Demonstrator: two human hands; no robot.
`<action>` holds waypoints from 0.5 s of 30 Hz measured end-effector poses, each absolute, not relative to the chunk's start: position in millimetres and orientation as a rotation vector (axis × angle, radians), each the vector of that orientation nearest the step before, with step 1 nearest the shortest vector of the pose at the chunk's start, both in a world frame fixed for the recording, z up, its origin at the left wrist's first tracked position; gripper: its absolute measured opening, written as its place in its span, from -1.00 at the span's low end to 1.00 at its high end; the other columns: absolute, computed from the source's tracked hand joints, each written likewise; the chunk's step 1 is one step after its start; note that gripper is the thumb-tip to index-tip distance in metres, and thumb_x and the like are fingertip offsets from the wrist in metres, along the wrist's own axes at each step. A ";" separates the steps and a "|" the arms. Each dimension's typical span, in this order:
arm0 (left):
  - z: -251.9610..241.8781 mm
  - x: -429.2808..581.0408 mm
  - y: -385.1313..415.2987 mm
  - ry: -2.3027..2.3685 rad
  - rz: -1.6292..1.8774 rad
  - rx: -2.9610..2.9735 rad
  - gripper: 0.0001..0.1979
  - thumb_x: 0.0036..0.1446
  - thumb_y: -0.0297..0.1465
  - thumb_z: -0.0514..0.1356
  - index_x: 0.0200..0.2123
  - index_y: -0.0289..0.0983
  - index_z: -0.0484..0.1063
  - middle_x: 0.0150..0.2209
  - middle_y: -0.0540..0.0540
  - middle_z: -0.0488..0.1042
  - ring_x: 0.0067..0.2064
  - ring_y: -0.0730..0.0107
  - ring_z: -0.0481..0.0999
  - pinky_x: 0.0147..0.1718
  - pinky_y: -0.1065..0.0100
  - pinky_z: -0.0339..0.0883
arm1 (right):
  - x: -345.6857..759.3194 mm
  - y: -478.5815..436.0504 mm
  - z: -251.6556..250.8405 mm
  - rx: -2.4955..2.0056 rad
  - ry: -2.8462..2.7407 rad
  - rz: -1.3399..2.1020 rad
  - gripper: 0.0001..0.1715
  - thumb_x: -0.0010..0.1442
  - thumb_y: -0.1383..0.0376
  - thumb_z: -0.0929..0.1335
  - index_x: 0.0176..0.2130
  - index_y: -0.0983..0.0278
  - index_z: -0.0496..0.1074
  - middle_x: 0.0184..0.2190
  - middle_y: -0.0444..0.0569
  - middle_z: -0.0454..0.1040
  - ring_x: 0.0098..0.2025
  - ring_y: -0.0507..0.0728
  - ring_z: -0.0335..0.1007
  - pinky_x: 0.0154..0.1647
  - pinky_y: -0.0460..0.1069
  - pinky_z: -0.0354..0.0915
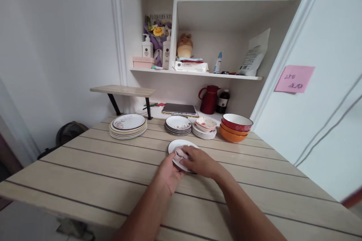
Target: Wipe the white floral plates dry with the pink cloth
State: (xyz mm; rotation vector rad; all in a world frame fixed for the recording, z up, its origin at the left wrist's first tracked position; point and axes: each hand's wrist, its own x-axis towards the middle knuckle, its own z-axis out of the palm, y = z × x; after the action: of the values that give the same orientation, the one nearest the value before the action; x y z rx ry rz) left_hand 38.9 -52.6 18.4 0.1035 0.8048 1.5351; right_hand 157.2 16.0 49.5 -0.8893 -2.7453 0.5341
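A white plate with a dark rim [181,143] is at the middle of the slatted wooden table [135,169]. My left hand [169,171] grips the plate's near left edge, thumb on top and fingers beneath. My right hand [199,161] is closed on a light crumpled cloth [180,154] and presses it on the plate's upper face. The two hands are close together and cover the near part of the plate.
Behind stand a large plate stack [128,123], a smaller plate stack [178,124], small dishes [205,128] and stacked bowls [236,126]. A raised wooden shelf [123,90] is at the back left. A red jug [209,99] and dark bottle [223,101] stand farther back.
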 end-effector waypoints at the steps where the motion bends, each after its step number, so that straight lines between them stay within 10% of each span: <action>1: 18.5 38.9 -52.8 0.807 1.537 0.103 -0.74 0.21 -0.41 0.05 -0.10 -0.37 0.41 -0.34 -0.15 0.56 -0.38 0.37 0.54 -0.31 0.34 0.43 | 154.5 16.2 47.7 -0.924 -2.727 0.519 -0.69 0.18 0.16 0.26 -0.11 0.25 0.36 -0.17 0.02 0.44 -0.20 0.14 0.32 -0.27 -0.04 0.14; 15: 14.3 39.8 -50.8 0.839 1.525 0.102 -0.67 0.16 -0.45 0.09 0.00 -0.39 0.36 -0.17 -0.27 0.56 -0.24 0.23 0.56 -0.24 0.22 0.44 | 170.1 31.1 48.9 -1.288 -2.694 0.398 -0.59 0.20 0.12 0.24 -0.01 0.25 0.33 -0.06 0.12 0.46 -0.12 0.22 0.37 -0.27 -0.01 0.13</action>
State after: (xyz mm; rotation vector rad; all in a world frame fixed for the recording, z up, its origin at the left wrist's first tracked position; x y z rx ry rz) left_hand 39.8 -50.8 14.3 0.1017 0.8386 1.5246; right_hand 170.1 31.1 48.9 -1.2881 -2.6944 0.3978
